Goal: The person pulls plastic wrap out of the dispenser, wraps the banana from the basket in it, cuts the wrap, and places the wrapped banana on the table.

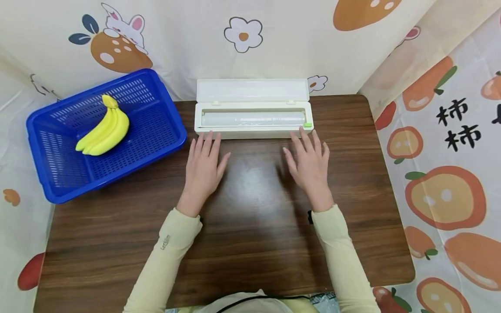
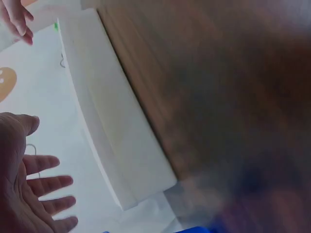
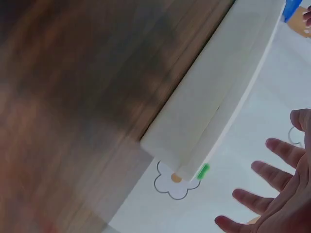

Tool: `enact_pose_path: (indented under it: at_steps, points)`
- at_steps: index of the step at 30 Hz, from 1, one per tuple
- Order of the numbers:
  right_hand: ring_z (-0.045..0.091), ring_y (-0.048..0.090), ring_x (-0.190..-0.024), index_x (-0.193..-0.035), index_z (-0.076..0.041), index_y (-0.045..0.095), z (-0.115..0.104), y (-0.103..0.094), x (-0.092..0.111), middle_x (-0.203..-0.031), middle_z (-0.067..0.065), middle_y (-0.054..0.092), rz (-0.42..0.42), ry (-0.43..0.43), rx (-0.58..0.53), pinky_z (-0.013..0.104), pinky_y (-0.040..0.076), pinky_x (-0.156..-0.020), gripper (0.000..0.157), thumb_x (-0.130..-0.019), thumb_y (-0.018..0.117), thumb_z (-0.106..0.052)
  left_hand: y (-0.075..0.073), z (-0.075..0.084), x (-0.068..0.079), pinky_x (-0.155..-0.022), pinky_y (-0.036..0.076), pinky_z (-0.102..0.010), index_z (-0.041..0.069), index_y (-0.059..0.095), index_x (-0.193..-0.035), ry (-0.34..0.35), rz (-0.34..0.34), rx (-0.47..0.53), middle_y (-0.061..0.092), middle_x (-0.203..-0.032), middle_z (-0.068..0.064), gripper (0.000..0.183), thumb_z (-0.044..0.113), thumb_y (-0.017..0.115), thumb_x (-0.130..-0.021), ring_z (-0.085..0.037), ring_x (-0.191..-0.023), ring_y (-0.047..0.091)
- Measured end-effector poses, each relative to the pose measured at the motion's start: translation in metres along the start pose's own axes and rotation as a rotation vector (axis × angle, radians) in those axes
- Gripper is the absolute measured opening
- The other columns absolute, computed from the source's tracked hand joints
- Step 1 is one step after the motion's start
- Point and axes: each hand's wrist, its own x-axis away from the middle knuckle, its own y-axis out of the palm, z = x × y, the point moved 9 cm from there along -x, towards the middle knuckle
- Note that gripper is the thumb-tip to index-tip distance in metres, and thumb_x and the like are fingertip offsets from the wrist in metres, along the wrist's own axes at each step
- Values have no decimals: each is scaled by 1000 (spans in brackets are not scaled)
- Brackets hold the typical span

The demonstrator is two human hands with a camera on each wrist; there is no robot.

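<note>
A long white cling film dispenser box point(image 1: 253, 133) stands at the back of the table with its lid point(image 1: 252, 90) raised. Inside it lies a roll of clear film point(image 1: 253, 118), and a small green slider point(image 1: 307, 125) sits at its right end. My left hand point(image 1: 202, 167) is near the box's front left end, fingers extended and thumb apart. By the front right end, my right hand point(image 1: 311, 167) has its fingers spread. Both wrist views show the left hand point(image 2: 34, 189) and the right hand point(image 3: 277, 184) holding nothing, apart from the box.
A blue plastic basket point(image 1: 137, 163) stands on the left of the table with a bunch of yellow bananas point(image 1: 105, 130) inside. The brown wooden table point(image 1: 250, 243) meets a patterned cloth point(image 1: 274, 48) at the back and right.
</note>
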Motion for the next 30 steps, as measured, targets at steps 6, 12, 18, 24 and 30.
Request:
enact_pose_path:
  at_steps: [6, 12, 18, 24, 30]
  points:
    - [44, 38, -152, -149, -13, 61, 10, 4, -25, -159, 12, 52, -33, -39, 46, 71, 27, -119, 44, -110, 56, -33, 0, -5, -22, -127, 29, -53, -7, 52, -150, 58, -27, -15, 54, -152, -28, 45, 17, 51, -112, -45, -149, 43]
    - [40, 43, -150, -148, -13, 61, 16, 9, -46, -155, 10, 57, -68, -77, 105, 69, 30, -120, 41, -112, 53, -28, 8, -10, -40, -128, 29, -50, -9, 57, -144, 80, -94, -46, 58, -150, -27, 39, 5, 52, -109, -43, -149, 45]
    - [39, 45, -149, -147, -12, 62, 14, 14, -62, -155, 9, 58, -104, -115, 125, 68, 32, -118, 38, -112, 53, -24, 13, -14, -54, -127, 30, -49, -11, 58, -142, 98, -110, -43, 60, -146, -28, 37, 0, 53, -107, -43, -146, 48]
    - [39, 48, -146, -141, -12, 68, 12, 16, -73, -151, 7, 62, -92, -136, 141, 67, 34, -117, 34, -111, 55, -22, 15, -15, -65, -126, 32, -50, -11, 58, -142, 111, -107, -27, 62, -143, -29, 38, -7, 53, -104, -44, -142, 52]
    - [39, 62, -124, -119, -3, 77, 11, 15, -79, -130, 13, 74, -22, -189, 143, 60, 44, -108, 23, -108, 60, -13, 18, -13, -70, -116, 44, -53, -11, 62, -138, 151, -78, -37, 68, -130, -28, 36, -11, 52, -102, -44, -126, 62]
